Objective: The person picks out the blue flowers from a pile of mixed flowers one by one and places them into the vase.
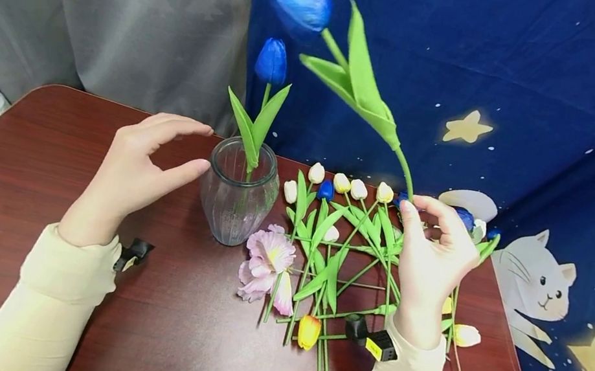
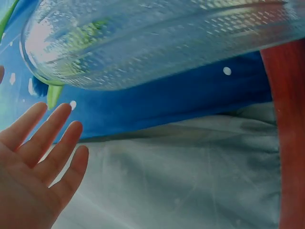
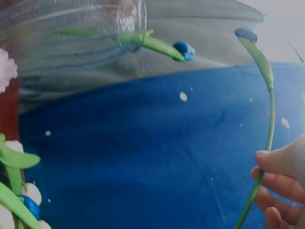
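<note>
My right hand (image 1: 434, 261) pinches the green stem of a blue artificial tulip (image 1: 368, 95) between thumb and fingers, holding it up above the table. The tulip leans left, its blue head high over the vase. In the right wrist view the stem (image 3: 271, 119) runs on below the fingers. A ribbed clear glass vase (image 1: 236, 214) stands upright on the table with another blue tulip (image 1: 272, 62) in it. Left of its rim, my left hand (image 1: 139, 156) is raised with fingers spread from the thumb and nothing in it. The left wrist view shows the fingers (image 2: 57, 129) beside the vase.
Right of the vase lies a loose pile of artificial tulips (image 1: 346, 246), white, yellow and blue, stems crossing. A pink flower (image 1: 268, 263) and an orange-yellow tulip (image 1: 309, 332) lie at its near left. Behind the wooden table (image 1: 160, 333) hang grey and blue star-patterned curtains (image 1: 527, 86).
</note>
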`<state>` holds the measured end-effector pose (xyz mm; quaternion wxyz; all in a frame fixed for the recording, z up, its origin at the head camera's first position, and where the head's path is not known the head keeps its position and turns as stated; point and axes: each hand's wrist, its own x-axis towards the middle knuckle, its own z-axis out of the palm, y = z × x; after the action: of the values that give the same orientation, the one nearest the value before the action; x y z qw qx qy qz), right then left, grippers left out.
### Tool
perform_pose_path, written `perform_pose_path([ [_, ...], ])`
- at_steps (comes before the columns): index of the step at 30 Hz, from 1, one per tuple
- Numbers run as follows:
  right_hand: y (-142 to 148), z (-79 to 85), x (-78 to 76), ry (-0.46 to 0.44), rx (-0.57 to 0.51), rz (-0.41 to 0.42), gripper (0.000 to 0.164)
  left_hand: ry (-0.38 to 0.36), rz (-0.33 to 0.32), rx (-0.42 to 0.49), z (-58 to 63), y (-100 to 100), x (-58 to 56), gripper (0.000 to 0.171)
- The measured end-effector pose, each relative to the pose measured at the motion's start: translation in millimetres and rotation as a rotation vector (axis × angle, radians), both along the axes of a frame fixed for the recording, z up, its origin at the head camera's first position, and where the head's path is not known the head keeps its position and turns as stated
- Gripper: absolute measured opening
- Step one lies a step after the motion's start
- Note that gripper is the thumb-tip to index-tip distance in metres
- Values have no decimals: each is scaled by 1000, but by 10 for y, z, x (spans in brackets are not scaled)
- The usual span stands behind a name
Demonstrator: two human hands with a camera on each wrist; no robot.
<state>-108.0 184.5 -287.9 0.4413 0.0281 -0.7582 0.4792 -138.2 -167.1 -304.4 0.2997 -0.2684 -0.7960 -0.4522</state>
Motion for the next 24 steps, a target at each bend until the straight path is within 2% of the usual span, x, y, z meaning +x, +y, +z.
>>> perform_pose_path([
  [8, -157, 6, 63, 35, 34, 96, 9, 45, -52, 61, 104, 143, 61, 41],
  [15, -300, -9, 137, 45, 61, 203, 10, 87, -146, 128, 164, 305, 107, 41],
  [18, -353, -13, 175, 27, 91, 228, 9, 97, -157, 131, 190, 377, 137, 36],
  [22, -400, -19, 210, 4, 150, 251, 9, 107, -152, 113, 218, 447, 171, 48],
  [24, -416, -26, 218, 4, 160, 274, 9, 100, -168, 107, 229, 475, 184, 47],
])
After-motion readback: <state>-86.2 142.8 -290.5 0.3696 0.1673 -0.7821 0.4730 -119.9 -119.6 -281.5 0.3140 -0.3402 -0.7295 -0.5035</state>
